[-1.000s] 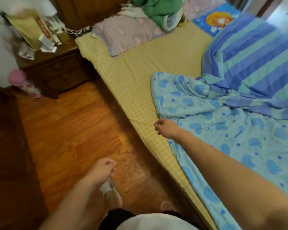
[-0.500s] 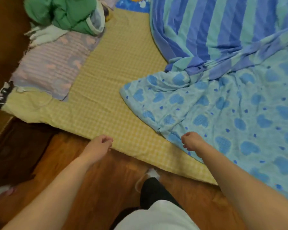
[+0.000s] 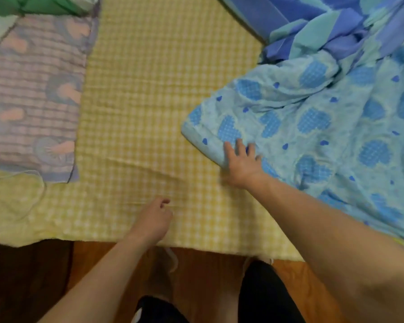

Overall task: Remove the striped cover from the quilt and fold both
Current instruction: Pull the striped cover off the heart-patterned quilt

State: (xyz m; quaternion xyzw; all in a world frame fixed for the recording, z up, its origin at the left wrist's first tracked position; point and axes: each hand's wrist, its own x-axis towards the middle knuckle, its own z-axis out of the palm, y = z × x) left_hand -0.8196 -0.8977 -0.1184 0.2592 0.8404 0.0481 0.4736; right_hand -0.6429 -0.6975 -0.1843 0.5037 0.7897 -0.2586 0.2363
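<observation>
A bed covered by a yellow checked sheet (image 3: 149, 94) fills most of the frame, with a strip of wooden floor (image 3: 208, 271) along the bottom edge. At the left of the frame lies a purple striped pillow (image 3: 33, 94) with pink shapes on it, and a green garment (image 3: 33, 5) shows in the upper left corner, touching the pillow's top edge. The quilt (image 3: 324, 127), light blue with darker blue hearts, spreads over the right half of the frame, its rounded corner pointing toward the middle of the bed. The striped cover (image 3: 324, 26), blue and pale teal, is bunched in the upper right, lying against the quilt's upper edge. The right hand (image 3: 240, 162) rests on the quilt's near edge just below that corner, fingers spread and laid flat on the cloth. The left hand (image 3: 154, 217) hovers over the sheet in the lower middle of the frame, fingers loosely curled and holding nothing. Dark trouser legs (image 3: 266, 294) show at the bottom.
</observation>
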